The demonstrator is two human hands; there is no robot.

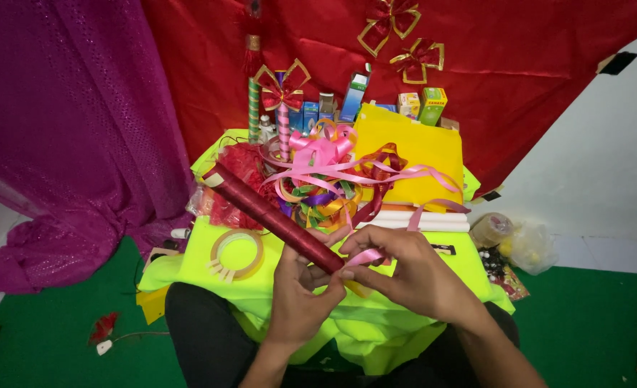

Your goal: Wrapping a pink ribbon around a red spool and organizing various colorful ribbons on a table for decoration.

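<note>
Left: purple cloth [60,129] hangs down to the green floor [45,345]. A tape roll [237,253] lies flat on the lime-covered surface [376,327], untouched.

Centre: dark red rolled tube [272,215] runs diagonally, upper end near the red mesh bundle [241,179], lower end clamped in the left hand [298,294], fingers closed round it.

Right hand [412,269] pinches the pink ribbon [365,256] against the tube's lower end; the strand trails back up to the ribbon pile [326,179].

Judged status: wrap just starting. Ribbon sits at one end only; the rest of the tube is bare, with no bow or tape on it.

Behind: yellow paper [412,154], small boxes [419,104], finished bows on the red backdrop [534,79]. Far right: a plastic bag [530,248] on the floor.
</note>
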